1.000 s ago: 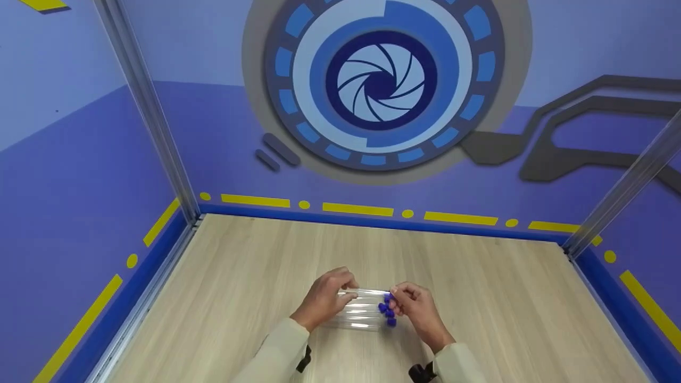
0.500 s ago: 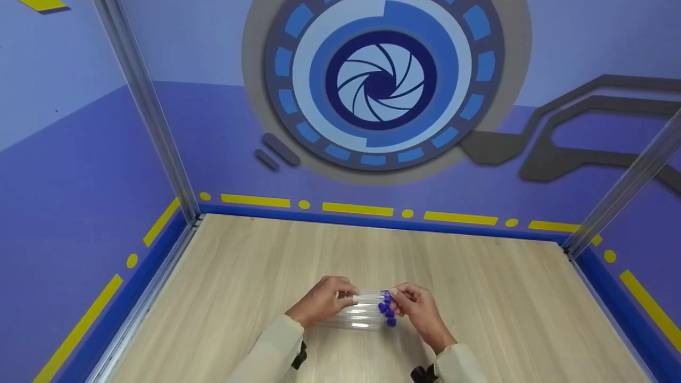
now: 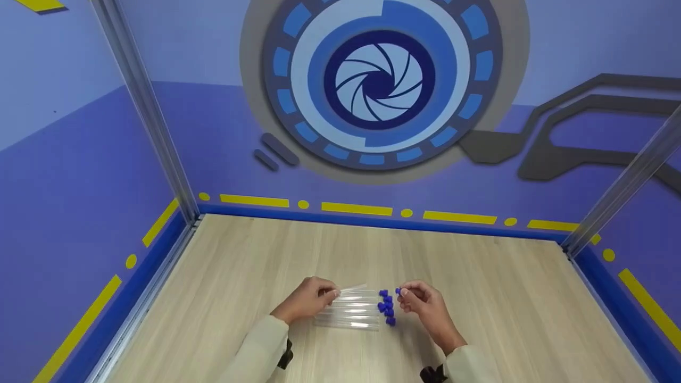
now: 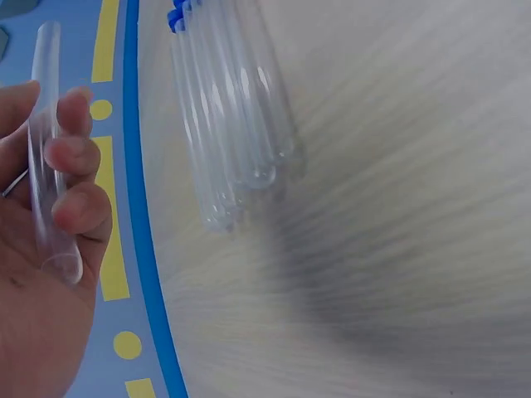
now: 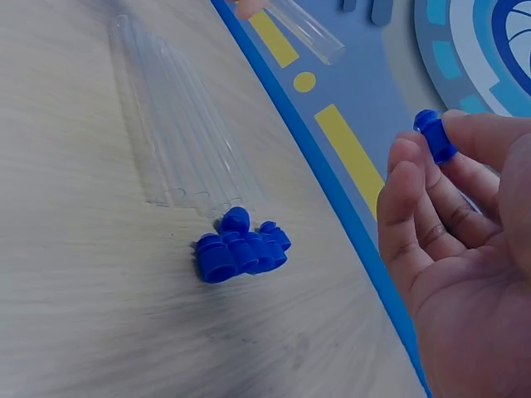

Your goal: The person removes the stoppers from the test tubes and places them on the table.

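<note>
In the left wrist view, my left hand [image 4: 62, 199] holds a clear test tube [image 4: 48, 157] between thumb and curled fingers. The tube's rounded end lies near the palm and its other end has no cap. My right hand [image 3: 428, 308] pinches a small blue cap [image 5: 435, 137] between thumb and fingertips, apart from the tube. On the table between the hands, several clear test tubes [image 3: 351, 314] lie side by side in a row. Several loose blue caps [image 5: 241, 249] are clustered just off their right-hand ends.
The wood-grain table [image 3: 255, 255] is enclosed by blue printed panels [image 3: 223, 138] at the back and sides. Metal posts [image 3: 154, 122] stand at the back corners. Black straps [image 3: 433, 373] sit at both wrists.
My left hand has moved left with its tube, and the tube's far end has come away from my right hand. My right hand has shifted slightly right, holding a cap.
</note>
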The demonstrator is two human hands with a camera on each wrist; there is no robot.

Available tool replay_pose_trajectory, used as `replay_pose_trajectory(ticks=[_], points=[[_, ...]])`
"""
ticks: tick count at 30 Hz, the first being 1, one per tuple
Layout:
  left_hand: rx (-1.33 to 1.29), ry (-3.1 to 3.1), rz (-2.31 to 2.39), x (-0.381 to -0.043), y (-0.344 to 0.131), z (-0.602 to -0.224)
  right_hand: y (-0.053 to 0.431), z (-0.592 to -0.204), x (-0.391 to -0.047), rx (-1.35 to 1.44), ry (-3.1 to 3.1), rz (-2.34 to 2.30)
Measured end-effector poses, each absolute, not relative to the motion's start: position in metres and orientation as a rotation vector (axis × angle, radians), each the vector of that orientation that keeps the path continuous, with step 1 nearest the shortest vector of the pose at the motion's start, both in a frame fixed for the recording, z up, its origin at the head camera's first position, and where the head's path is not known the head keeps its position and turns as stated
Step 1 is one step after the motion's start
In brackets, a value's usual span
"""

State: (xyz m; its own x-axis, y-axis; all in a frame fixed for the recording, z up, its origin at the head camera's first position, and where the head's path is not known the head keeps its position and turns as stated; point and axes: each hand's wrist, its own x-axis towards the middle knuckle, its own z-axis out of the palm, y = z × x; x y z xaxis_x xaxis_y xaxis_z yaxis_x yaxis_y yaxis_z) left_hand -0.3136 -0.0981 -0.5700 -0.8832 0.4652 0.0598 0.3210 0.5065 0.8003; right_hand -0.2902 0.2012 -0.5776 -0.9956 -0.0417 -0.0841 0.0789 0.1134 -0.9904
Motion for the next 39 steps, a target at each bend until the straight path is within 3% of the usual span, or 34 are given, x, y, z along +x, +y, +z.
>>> replay_pose_trajectory(ticks=[21, 39], points=[[0.373, 2.95, 1.141, -0.349, -0.072, -0.602, 0.189, -0.611, -0.298, 0.347, 2.759, -1.432], [0.455, 2.983, 1.04, -0.358, -0.045, -0.614, 0.18, -0.615, -0.304, 0.5, 2.686, -1.26]])
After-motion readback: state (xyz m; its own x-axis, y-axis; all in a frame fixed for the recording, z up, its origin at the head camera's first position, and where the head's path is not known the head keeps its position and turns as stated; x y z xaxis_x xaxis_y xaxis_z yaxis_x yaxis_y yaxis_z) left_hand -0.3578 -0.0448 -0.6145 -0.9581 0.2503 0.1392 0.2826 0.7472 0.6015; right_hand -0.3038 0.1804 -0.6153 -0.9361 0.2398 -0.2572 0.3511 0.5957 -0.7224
